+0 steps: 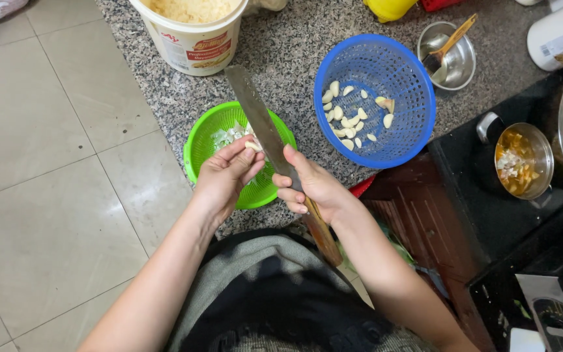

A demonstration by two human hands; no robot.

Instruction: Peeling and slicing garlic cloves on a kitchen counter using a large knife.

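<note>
Peeling garlic clove point(253, 146) w/ knife point(260, 124): my left hand point(224, 176) pinches clove over green basket point(198, 146); right hand point(314, 186) clenched on handle. Next, I judge: strip skin, move clove to blue basket point(418, 98).

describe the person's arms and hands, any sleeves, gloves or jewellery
Both forearms are bare from the elbow down, with no sleeves in view. The left hand and right hand wear no gloves, and no rings, watch or bracelet show. Fingernails look short and unpainted. The only clothing visible is a grey and black garment at the torso.
</note>
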